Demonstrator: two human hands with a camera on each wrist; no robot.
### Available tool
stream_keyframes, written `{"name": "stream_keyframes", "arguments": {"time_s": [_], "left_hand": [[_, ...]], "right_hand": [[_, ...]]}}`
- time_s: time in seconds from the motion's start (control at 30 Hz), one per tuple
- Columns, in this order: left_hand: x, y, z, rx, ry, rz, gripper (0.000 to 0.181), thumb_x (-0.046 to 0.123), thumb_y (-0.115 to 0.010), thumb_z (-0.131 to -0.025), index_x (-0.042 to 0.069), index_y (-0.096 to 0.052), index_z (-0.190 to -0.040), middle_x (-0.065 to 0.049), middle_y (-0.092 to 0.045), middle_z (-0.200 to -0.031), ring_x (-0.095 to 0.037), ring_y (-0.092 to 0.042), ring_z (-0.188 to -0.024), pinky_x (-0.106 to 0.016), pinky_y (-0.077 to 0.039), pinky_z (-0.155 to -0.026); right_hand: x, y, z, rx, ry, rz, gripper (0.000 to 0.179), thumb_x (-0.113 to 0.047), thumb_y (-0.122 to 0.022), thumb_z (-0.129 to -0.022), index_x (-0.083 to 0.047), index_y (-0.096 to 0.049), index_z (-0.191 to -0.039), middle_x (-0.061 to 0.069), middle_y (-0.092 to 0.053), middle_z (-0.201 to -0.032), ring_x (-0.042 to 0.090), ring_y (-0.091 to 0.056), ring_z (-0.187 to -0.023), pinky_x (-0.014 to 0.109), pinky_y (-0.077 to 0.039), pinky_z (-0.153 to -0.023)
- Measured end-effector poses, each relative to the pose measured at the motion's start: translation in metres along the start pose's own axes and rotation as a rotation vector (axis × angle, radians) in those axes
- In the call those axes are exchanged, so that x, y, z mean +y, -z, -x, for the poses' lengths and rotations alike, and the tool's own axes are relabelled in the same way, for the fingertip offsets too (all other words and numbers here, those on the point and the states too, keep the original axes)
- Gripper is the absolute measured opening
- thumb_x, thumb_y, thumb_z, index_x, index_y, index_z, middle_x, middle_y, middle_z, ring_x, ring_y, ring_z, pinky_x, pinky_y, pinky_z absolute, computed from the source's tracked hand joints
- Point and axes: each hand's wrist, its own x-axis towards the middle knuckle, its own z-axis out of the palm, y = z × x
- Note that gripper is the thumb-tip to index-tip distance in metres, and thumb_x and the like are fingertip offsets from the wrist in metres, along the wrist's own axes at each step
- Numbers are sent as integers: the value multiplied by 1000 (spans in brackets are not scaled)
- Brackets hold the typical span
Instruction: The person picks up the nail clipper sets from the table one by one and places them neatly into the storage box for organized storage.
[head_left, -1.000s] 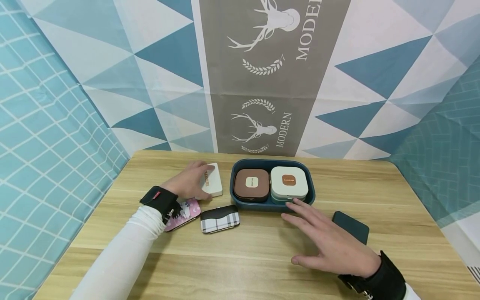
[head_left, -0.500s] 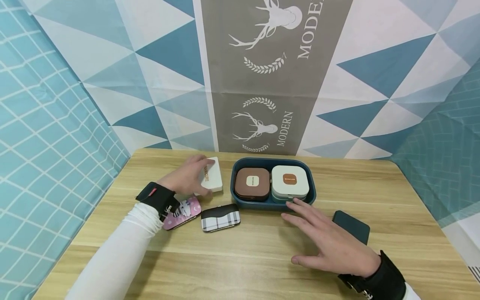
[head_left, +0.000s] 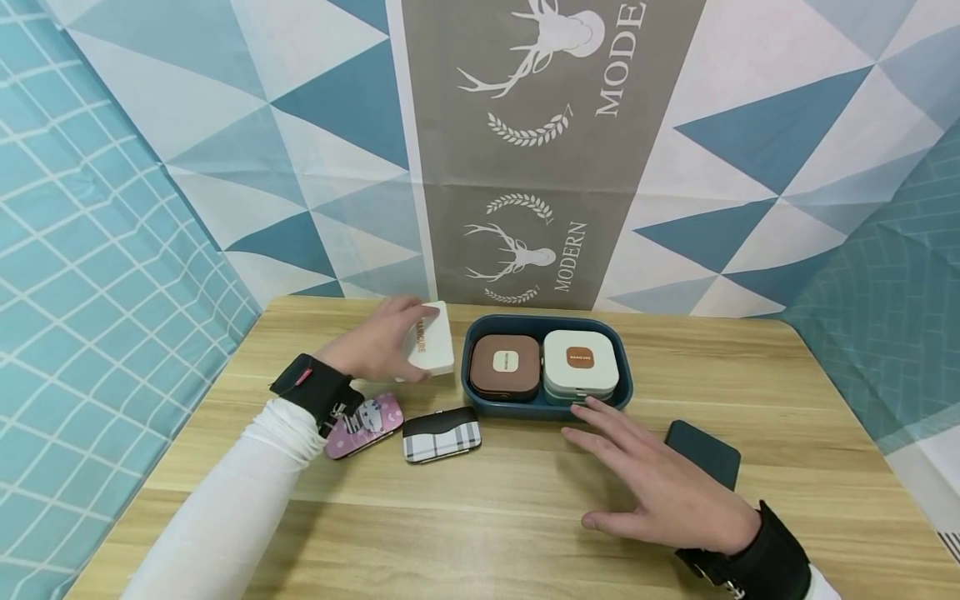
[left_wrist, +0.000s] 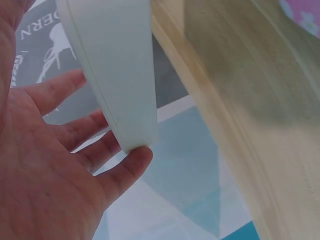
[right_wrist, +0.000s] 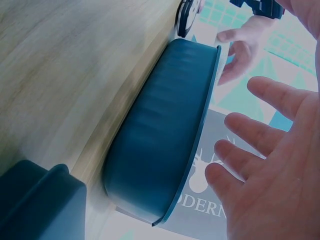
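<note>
My left hand grips a white square manicure case between thumb and fingers, left of the blue tray. In the left wrist view the case hangs clear of the table, its pale side facing the camera. My right hand holds nothing; its fingers are spread in front of the tray's right end. The dark blue tray contains a brown case on the left and a white case with an orange label on top of a greenish one. In the right wrist view my right fingers are beside the tray wall.
A pink patterned case lies under my left wrist. Beside it is a plaid case with a black flap. A dark green case sits right of the tray, partly behind my right hand. Patterned cloth hangs along the table's back edge.
My left hand has lifted the white case and shifted it slightly up and right toward the tray. The right hand has stayed in place.
</note>
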Motion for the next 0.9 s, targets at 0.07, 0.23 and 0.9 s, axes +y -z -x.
{"name": "stream_keyframes", "arguments": {"time_s": [0.07, 0.23, 0.9], "left_hand": [[3, 2, 0, 7, -15, 2, 102, 35, -95, -73, 5, -48, -158, -21, -43, -156, -39, -38, -143, -56, -40, -116], [11, 7, -2, 14, -42, 0, 102, 37, -94, -73, 5, -48, -158, -20, -43, -156, -39, -37, -143, -56, -40, -115], [41, 12, -22, 9, -116, 14, 103, 34, -95, -71, 6, -48, -158, -20, -41, -156, -37, -37, -141, -50, -40, -114]], "right_hand": [[0, 0, 0, 1, 2, 1, 92, -60, -81, -89, -29, -40, -165, -5, -18, -176, 24, -22, -160, 53, -50, -109], [-1, -1, -1, 2, 0, 1, 92, -58, -83, -88, -29, -40, -164, -5, -19, -176, 25, -22, -160, 54, -51, -108], [-4, -3, 0, 2, 2, 13, 91, -59, -82, -89, -30, -41, -164, 0, -25, -175, 23, -23, -160, 49, -53, -106]]}}
